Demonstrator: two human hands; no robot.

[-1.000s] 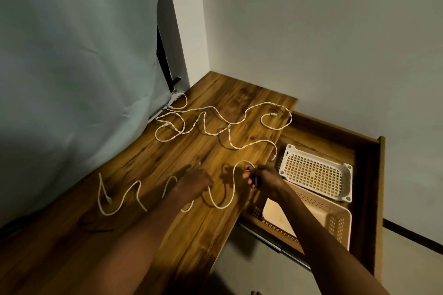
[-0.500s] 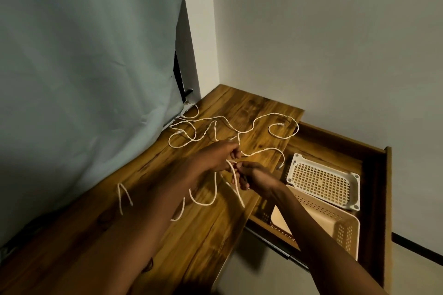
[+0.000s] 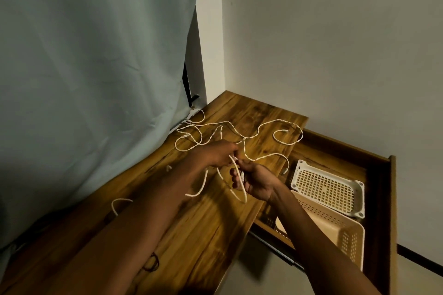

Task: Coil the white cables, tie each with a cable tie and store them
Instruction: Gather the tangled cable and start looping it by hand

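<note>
Cable (image 3: 242, 183) loops pinched by left hand (image 3: 217, 153) and right hand (image 3: 255, 181), connector hidden between fingers.

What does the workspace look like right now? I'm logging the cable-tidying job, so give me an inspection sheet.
Surface: wooden desk top, an open drawer at its right.
Job's things: white cable being looped between both hands; white basket and beige basket in the drawer; cable ties not seen.
Clutter: small dark loop near the front edge.
Hands: left hand and right hand both grip the cable.
Cables: loose white cable sprawled across the far end of the desk.
Surroundings: pale cloth at left, plain wall behind.
</note>
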